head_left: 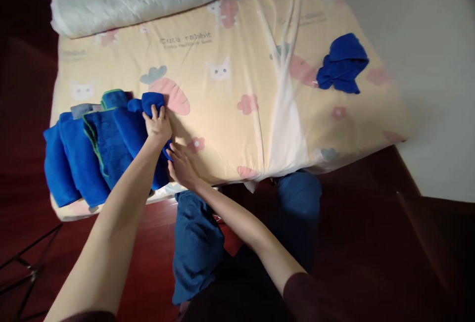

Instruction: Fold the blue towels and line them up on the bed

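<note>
At nine o'clock on the rabbit-print bedsheet, the left hand lies with fingers spread wide over the end blue towel of a folded towel row. The right hand touches its edge, fingers extended; whether they pinch, I cannot tell. A crumpled blue cloth lies at two o'clock.

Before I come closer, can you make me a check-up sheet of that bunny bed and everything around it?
Surface: pale yellow rabbit-print sheet, creased right of the middle.
Job's things: row of folded blue cloths at the left, one with green edging; a lone blue cloth, crumpled, at the right.
Clutter: puffy white quilt along the back.
Hands: left hand on the row's right end; right hand at its near side.
Cables: nothing seen.
Surroundings: dark red floor, pale wall, thin black frame at lower left.
</note>
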A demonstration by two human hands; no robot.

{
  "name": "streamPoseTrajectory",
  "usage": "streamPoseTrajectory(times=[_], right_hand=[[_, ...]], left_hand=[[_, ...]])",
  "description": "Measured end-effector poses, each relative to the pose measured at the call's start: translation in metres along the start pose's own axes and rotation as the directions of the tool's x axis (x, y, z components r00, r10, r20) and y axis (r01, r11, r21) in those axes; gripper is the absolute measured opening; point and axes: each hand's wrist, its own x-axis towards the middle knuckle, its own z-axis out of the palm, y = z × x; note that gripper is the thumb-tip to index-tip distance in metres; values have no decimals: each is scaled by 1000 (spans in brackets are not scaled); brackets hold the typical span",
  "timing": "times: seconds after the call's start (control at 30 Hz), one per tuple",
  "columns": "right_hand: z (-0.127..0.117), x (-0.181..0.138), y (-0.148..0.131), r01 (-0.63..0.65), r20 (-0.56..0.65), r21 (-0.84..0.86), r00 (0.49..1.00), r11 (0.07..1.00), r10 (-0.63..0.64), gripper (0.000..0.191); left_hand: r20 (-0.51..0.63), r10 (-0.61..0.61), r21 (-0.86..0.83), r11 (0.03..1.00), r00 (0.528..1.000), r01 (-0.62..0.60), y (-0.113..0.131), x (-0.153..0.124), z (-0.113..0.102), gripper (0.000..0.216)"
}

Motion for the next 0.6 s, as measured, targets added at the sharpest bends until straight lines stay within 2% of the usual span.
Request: streamPoseTrajectory(times=[0.1,0.2,0.27,0.37,0.47,0.53,0.6], right_hand=[[0,6,-5,17,70,-42,997,999,-14,66],[-12,7,-7,48,140,-68,989,997,-38,64],[-26,-1,-7,56,136,-55,990,997,-48,61],[-58,-26,-4,128,118,-11,985,992,-126,59],[-112,-56,9,168,83,-23,983,986,-165,51],[-162,-70,24,157,25,-55,988,986,-155,41],[-220,-76,43,134,-84,-74,987,988,-140,32]], left_hand=[[-160,46,-158,985,986,-72,-9,1,3,69],[-140,29,-135,990,990,-48,-12,2,5,76],[-147,49,-119,991,988,-66,-11,-1,5,84],[-254,144,-168,967,956,-190,1,-11,5,84],[-326,285,-160,923,902,-349,43,-27,12,77],[-302,376,-152,888,876,-433,90,-40,22,76],[-243,491,-174,826,836,-536,144,-57,37,73]])
